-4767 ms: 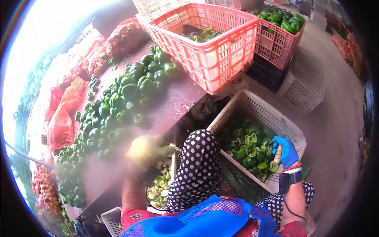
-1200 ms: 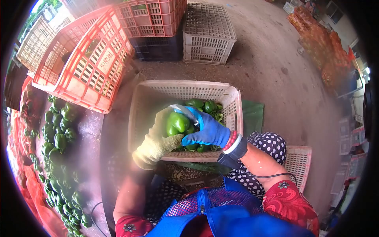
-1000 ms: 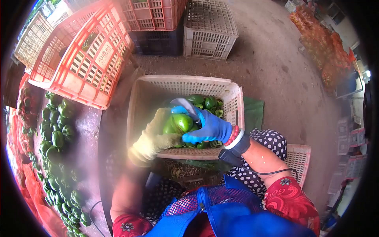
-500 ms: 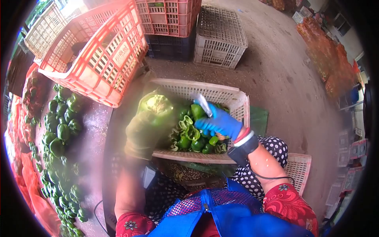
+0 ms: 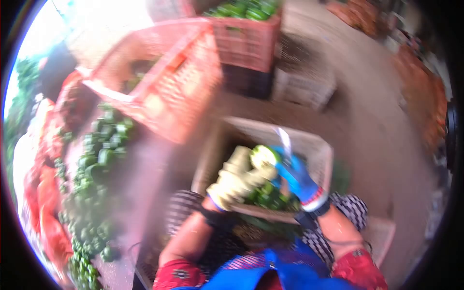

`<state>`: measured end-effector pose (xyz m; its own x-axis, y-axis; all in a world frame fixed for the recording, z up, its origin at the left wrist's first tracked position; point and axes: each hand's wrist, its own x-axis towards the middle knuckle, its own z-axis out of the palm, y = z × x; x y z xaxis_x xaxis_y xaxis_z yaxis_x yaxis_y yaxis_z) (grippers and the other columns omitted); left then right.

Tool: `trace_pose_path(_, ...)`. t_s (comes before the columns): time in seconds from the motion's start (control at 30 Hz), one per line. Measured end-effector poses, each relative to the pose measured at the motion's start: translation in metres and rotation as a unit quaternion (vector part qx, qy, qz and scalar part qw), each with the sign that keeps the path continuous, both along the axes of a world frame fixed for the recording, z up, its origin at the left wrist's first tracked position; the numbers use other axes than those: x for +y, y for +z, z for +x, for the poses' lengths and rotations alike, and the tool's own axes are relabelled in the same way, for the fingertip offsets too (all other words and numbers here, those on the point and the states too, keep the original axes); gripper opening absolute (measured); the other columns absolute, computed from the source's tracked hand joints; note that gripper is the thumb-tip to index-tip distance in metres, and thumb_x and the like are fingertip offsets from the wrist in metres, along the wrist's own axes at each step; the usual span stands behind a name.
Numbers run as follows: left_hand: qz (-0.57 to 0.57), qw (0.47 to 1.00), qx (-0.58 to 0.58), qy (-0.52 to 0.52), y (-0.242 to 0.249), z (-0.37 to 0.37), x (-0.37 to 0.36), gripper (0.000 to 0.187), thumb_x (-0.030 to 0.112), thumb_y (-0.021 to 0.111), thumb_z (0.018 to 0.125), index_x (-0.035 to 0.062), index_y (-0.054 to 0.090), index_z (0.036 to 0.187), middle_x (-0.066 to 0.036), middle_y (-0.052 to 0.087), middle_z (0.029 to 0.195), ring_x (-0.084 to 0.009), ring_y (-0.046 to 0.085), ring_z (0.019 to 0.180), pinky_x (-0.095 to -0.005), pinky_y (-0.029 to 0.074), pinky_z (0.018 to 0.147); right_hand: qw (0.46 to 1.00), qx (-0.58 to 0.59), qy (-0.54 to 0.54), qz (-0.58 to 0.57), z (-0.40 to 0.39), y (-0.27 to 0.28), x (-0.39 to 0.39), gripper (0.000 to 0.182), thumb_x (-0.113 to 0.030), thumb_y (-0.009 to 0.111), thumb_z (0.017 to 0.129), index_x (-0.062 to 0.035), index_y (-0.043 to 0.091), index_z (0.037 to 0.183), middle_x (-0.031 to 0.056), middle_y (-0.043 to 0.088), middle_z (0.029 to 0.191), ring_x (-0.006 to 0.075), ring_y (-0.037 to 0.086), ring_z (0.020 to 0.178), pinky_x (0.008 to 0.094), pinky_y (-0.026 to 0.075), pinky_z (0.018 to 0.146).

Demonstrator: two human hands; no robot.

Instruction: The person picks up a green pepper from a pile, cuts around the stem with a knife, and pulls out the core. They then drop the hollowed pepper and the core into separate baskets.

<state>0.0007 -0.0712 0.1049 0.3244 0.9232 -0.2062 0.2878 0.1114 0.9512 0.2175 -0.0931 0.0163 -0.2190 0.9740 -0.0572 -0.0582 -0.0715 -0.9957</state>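
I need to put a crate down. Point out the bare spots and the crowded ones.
Bare tabletop lies between the loose green peppers and the white crate. Open floor lies right of that crate. It is crowded over the crate, where the left hand and right hand work with a knife.

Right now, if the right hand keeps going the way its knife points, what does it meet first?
Probably the far wall of the white crate. The right hand points the knife up and away over it; motion blur leaves depth unclear.
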Motion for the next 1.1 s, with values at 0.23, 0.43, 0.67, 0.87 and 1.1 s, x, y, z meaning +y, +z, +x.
trace_pose_path(0.23, -0.017, 0.995, 0.031, -0.09, -0.014, -0.004, 0.007, 0.063, 0.057, 0.072, 0.09, 0.0023, 0.062, 0.121, -0.014, 0.07, 0.102, -0.0209, 0.067, 0.097, -0.0378, 0.052, 0.085, 0.997, 0.008, 0.044, -0.057, -0.002, 0.041, -0.006, 0.056, -0.017, 0.063, 0.094, -0.0036, 0.048, 0.146, 0.0071, 0.066, 0.103, 0.0105, 0.064, 0.07, 0.0268, 0.054, 0.062)
trace_pose_path(0.43, 0.028, 0.996, 0.054, -0.063, -0.006, -0.001, -0.003, 0.053, 0.054, 0.067, 0.095, 0.0015, 0.069, 0.102, -0.011, 0.068, 0.078, -0.0179, 0.064, 0.074, -0.0353, 0.051, 0.068, 0.986, 0.082, 0.071, -0.126, -0.008, 0.031, -0.008, 0.079, -0.023, 0.086, 0.083, -0.0071, 0.042, 0.147, 0.0053, 0.065, 0.111, 0.0136, 0.067, 0.074, 0.0253, 0.055, 0.058)
trace_pose_path(0.67, 0.013, 0.982, -0.11, -0.155, -0.026, -0.015, 0.007, 0.037, 0.035, 0.061, 0.103, -0.0003, 0.07, 0.102, -0.004, 0.067, 0.087, -0.0122, 0.063, 0.079, -0.0305, 0.052, 0.071, 0.949, 0.207, 0.107, -0.213, -0.009, 0.017, -0.013, 0.052, -0.016, 0.069, 0.094, -0.0103, 0.048, 0.142, 0.0087, 0.067, 0.11, 0.0202, 0.071, 0.081, 0.0335, 0.058, 0.06)
trace_pose_path(0.87, -0.021, 0.98, -0.195, 0.017, -0.05, -0.006, 0.014, 0.047, 0.05, 0.042, 0.106, 0.01, 0.062, 0.09, -0.002, 0.06, 0.073, -0.013, 0.056, 0.063, -0.028, 0.05, 0.061, 0.962, 0.196, 0.068, -0.179, -0.012, 0.004, -0.009, 0.065, -0.031, 0.073, 0.091, -0.0051, 0.047, 0.145, 0.0118, 0.069, 0.114, 0.0224, 0.07, 0.08, 0.0358, 0.061, 0.067)
trace_pose_path(1.1, 0.004, 0.944, -0.321, 0.069, -0.016, -0.035, 0.009, 0.038, 0.043, 0.051, 0.103, 0.0077, 0.063, 0.093, -0.009, 0.068, 0.084, -0.0226, 0.065, 0.068, -0.0346, 0.055, 0.066, 0.944, 0.177, 0.152, -0.233, 0.0, 0.034, -0.005, 0.083, -0.041, 0.082, 0.082, -0.0055, 0.045, 0.148, 0.0097, 0.07, 0.109, 0.0171, 0.07, 0.078, 0.0274, 0.056, 0.061)
